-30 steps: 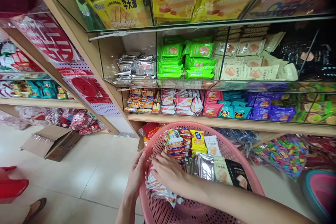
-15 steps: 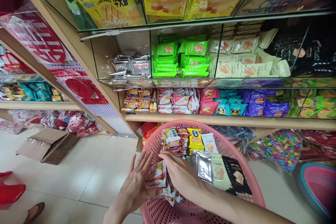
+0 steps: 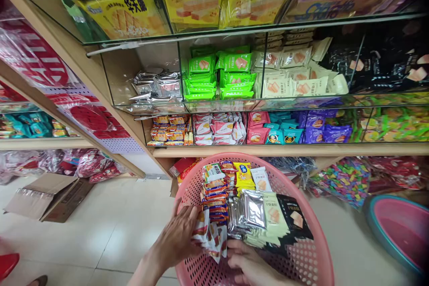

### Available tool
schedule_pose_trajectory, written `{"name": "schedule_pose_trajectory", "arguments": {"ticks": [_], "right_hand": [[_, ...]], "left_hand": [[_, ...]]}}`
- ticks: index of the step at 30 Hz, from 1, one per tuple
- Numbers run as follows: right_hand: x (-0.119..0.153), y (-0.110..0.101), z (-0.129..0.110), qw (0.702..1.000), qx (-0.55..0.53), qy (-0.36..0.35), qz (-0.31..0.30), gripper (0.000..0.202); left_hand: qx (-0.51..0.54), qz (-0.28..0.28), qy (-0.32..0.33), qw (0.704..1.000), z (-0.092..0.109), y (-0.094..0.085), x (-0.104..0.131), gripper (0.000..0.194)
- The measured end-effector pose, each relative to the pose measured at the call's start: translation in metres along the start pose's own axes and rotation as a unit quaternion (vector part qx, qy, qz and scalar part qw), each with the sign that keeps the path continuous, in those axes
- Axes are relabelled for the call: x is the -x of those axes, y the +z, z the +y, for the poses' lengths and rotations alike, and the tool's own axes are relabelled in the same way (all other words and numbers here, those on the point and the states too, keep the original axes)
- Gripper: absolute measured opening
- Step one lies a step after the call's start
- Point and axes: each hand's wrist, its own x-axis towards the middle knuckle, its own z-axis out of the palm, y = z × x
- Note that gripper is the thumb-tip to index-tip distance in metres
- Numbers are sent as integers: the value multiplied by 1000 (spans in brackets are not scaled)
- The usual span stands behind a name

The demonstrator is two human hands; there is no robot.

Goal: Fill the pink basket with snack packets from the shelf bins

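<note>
- The right hand [image 3: 250, 263] has just drawn back from over the white-and-red packets [image 3: 214, 242] and now lies at their right, low in the pink basket [image 3: 234, 157]; the column of orange packets [image 3: 216, 203], partly covered half a second ago, is now in plain sight, so the white-and-red row can be judged as lying in line with it.
- The left hand [image 3: 172, 239] remains at the left side of the white-and-red packets, fingers partly spread and laid against them; whether it grips any or merely presses, I cannot tell.
- The right hand is loosely bent, its fingers curled beside the row; their tips are partly hidden, so I cannot tell whether it grasps anything.
- The white-and-red packets lie between the two hands, touching the left and just beside the right; the orange column runs away from the hands beyond them.
- Beyond the right hand are the silver packets [image 3: 254, 210]; farther to its right come the cream packets [image 3: 275, 216], then the black packets [image 3: 296, 219].
- Farther ahead of both hands, near the basket's far wall, lie a green-and-white packet [image 3: 213, 172], yellow packets [image 3: 243, 176] and a white packet [image 3: 260, 179]; the shelves [image 3: 268, 150] stand past that.
</note>
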Motion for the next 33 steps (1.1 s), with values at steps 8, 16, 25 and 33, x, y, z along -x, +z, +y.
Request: {"name": "schedule_pose_trajectory", "arguments": {"ticks": [8, 16, 25, 33], "right_hand": [[8, 18, -17, 996, -3, -77, -33, 43], [-7, 26, -5, 994, -87, -44, -49, 32], [-7, 28, 1, 988, -144, -18, -45, 19], [-12, 26, 1, 993, -107, -48, -9, 18]], "left_hand": [[-3, -5, 34, 999, -5, 0, 1, 67], [-6, -43, 33, 999, -4, -1, -3, 76], [-34, -38, 47, 998, -7, 1, -1, 82], [-45, -60, 26, 997, -2, -3, 4, 81]]}}
